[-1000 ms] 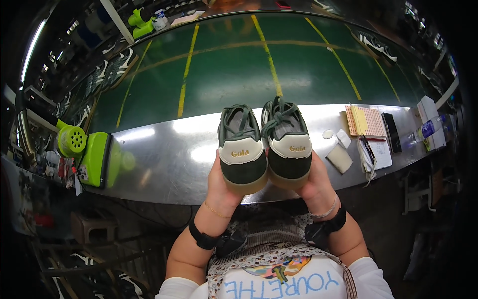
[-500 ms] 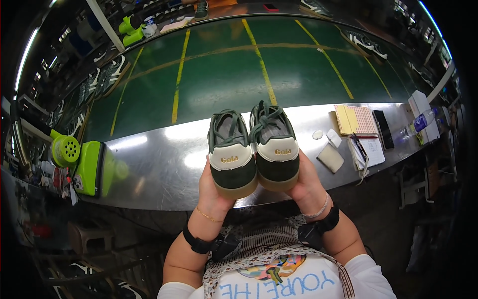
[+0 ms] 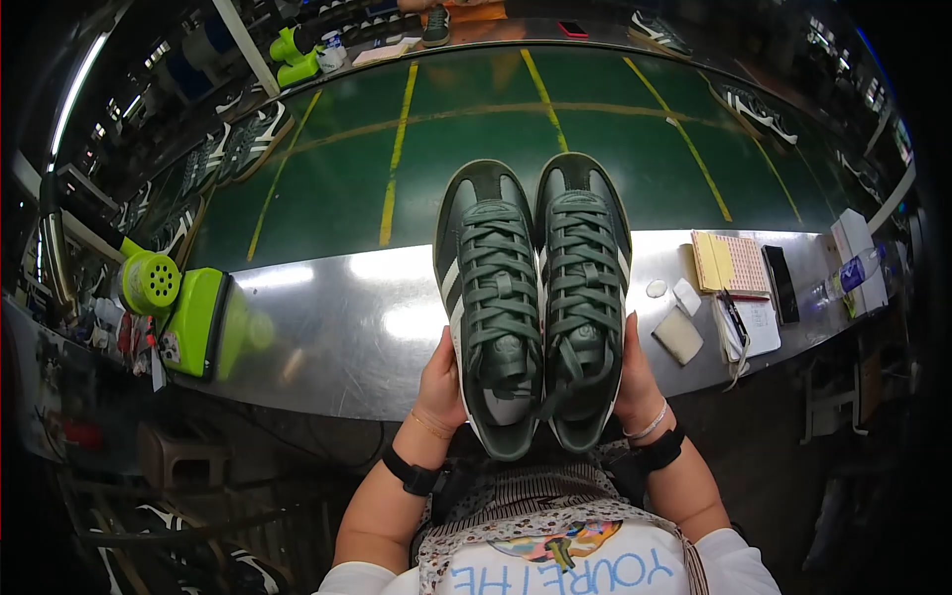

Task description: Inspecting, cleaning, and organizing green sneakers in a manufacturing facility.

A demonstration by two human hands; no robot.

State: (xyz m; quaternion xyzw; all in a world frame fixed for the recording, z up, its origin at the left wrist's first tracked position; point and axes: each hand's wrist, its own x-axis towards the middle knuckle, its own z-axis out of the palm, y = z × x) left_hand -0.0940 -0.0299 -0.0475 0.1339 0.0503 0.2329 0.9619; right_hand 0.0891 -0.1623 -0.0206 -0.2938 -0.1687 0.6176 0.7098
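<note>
A pair of dark green sneakers with white side stripes is held side by side, toes pointing away and laces facing up. My left hand (image 3: 441, 385) grips the left sneaker (image 3: 489, 288) along its outer side near the heel. On the other side, my right hand (image 3: 638, 382) is closed round the rear outer side of the right sneaker (image 3: 585, 268). The fingers of both hands are partly hidden beneath the shoes. Both sneakers are raised above the near edge of the metal table (image 3: 337, 347), their inner sides touching.
Beyond the metal table runs a green conveyor belt (image 3: 327, 188) with yellow lines, more sneakers (image 3: 258, 139) at its left and right. A lime-green machine (image 3: 193, 317) stands at left. To the right lie a notebook (image 3: 759, 322), a dark phone (image 3: 781, 285), a pale block (image 3: 677, 335) and a plastic bottle (image 3: 855, 273).
The sneakers have tipped from showing their heel backs to showing their laced tops, with toes now away from me. Both hands have turned with them; the whole view has shifted slightly.
</note>
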